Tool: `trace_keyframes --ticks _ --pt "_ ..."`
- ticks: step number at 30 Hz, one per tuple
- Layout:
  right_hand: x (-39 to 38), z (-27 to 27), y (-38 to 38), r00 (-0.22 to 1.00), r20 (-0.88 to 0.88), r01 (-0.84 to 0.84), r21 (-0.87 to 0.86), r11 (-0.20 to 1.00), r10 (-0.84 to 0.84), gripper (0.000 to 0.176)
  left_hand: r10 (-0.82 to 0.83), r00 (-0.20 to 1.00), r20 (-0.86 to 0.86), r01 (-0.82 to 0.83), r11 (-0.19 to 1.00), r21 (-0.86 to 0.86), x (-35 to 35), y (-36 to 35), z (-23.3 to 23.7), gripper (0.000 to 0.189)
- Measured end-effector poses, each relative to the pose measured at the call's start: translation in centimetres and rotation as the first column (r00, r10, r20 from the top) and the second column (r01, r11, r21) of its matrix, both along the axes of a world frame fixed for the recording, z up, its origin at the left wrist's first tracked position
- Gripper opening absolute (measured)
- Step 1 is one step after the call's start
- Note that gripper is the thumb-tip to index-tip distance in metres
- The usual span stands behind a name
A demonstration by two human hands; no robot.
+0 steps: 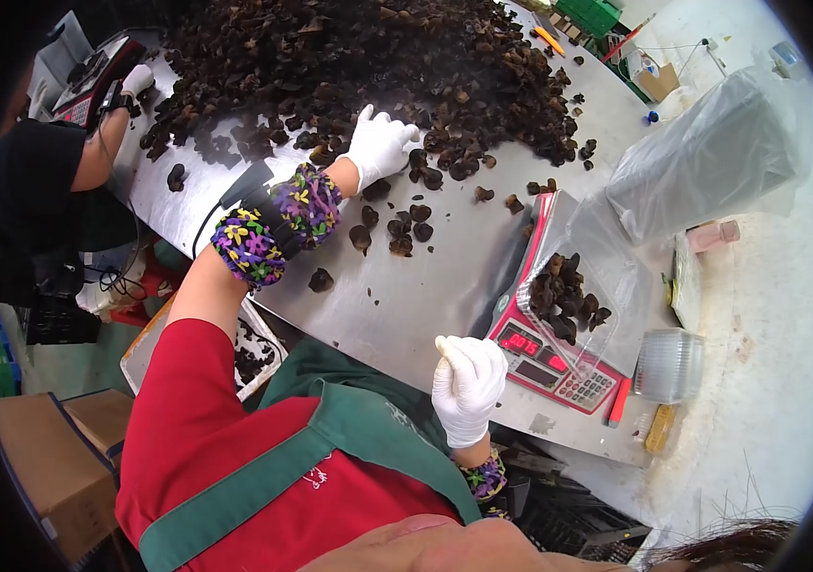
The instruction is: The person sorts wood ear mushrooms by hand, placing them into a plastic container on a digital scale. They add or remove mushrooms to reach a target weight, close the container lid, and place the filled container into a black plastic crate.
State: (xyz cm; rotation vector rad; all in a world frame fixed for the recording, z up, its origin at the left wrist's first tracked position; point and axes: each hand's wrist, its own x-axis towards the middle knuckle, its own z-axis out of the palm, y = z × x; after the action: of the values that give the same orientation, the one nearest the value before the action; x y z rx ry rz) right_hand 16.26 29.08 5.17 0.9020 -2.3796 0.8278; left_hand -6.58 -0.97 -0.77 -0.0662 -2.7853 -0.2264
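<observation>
My left hand (380, 149), in a white glove, reaches to the near edge of a big heap of dried black fungus (330, 57). Its fingers are spread and bent a little over loose pieces, and nothing shows in its grasp. My right hand (468, 389), also gloved in white, is held closed beside the front left corner of a red digital scale (559, 367). Whether its curled fingers hide anything cannot be seen. A clear plastic box (607, 310) sits on the scale with a small pile of black fungus (566, 297) inside.
A clear plastic bag (711, 157) holding stacked material stands behind the scale. Clear lids (668, 366) and a red-handled tool (619, 402) lie right of it. Scattered fungus pieces (401, 232) dot the metal table (330, 315). At left, a co-worker's gloved hand (138, 80) rests near another scale (92, 86).
</observation>
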Motion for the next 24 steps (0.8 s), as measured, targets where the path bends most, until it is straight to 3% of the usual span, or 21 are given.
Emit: trace_keyframes --ticks 2,3,5,7,9,10,11,13,15,17,19,21,23,24 --pt "0.2 0.1 -0.3 1.000 0.003 -0.001 -0.011 1.000 0.001 0.030 -0.074 0.997 0.034 0.075 0.997 -0.034 0.1 0.7 0.1 0.037" --pt "0.3 -0.2 -0.3 1.000 0.014 -0.003 -0.012 1.000 0.004 0.030 -0.101 0.995 0.003 0.101 0.990 -0.099 -0.2 1.1 -0.3 0.034" --pt "0.3 -0.6 -0.3 1.000 0.023 -0.005 -0.007 1.000 0.005 0.031 -0.102 0.990 0.100 0.121 0.973 -0.198 -1.4 2.1 -1.6 0.031" --pt "0.5 -0.9 -0.2 1.000 0.014 0.008 -0.009 1.000 -0.008 0.032 -0.114 0.993 0.012 0.114 0.970 -0.216 -0.9 2.6 -1.0 0.024" --pt "0.5 -1.1 -0.1 1.000 0.015 0.012 -0.019 1.000 -0.012 0.031 -0.106 0.994 0.022 0.101 0.982 0.159 -0.3 2.6 0.1 0.017" --pt "0.5 -1.2 0.0 1.000 0.021 0.011 -0.031 0.999 -0.010 0.031 -0.092 0.985 -0.144 0.131 0.948 0.291 0.0 2.5 0.0 0.011" --pt "0.5 -1.3 0.1 1.000 0.024 0.008 -0.030 1.000 -0.007 0.031 -0.119 0.982 -0.145 0.167 0.906 0.388 0.3 1.7 0.5 0.016" --pt "0.3 -1.5 -0.1 0.999 0.046 -0.005 -0.018 1.000 0.006 0.029 -0.099 0.978 -0.182 0.182 0.830 0.526 3.5 0.2 2.8 0.020" --pt "0.1 -2.0 -0.4 0.996 0.077 -0.044 -0.038 0.998 0.047 0.029 -0.014 0.937 -0.349 0.185 0.867 0.462 9.3 -1.5 5.2 0.023" --pt "-0.2 -2.6 -0.7 0.991 0.099 -0.084 -0.068 0.994 0.091 0.028 0.152 0.879 -0.452 0.068 0.898 0.435 16.1 -3.2 6.5 0.023" --pt "-0.3 -3.5 -1.2 0.988 0.105 -0.103 -0.058 0.993 0.109 0.028 0.297 0.863 -0.410 -0.144 0.920 0.364 22.2 -7.9 3.7 0.026" --pt "-0.5 -4.3 -1.5 0.985 0.112 -0.127 -0.060 0.990 0.134 0.028 0.532 0.816 -0.225 -0.506 0.847 0.164 29.7 -11.1 0.9 0.030" --pt "-0.5 -5.1 -1.8 0.980 0.122 -0.150 -0.057 0.987 0.156 0.028 0.646 0.710 -0.280 -0.681 0.731 -0.040 34.8 -11.9 -1.4 0.042" --pt "-0.5 -5.3 -2.0 0.979 0.116 -0.161 -0.053 0.986 0.166 0.029 0.624 0.708 -0.330 -0.667 0.745 -0.022 36.3 -11.4 -2.0 0.054"
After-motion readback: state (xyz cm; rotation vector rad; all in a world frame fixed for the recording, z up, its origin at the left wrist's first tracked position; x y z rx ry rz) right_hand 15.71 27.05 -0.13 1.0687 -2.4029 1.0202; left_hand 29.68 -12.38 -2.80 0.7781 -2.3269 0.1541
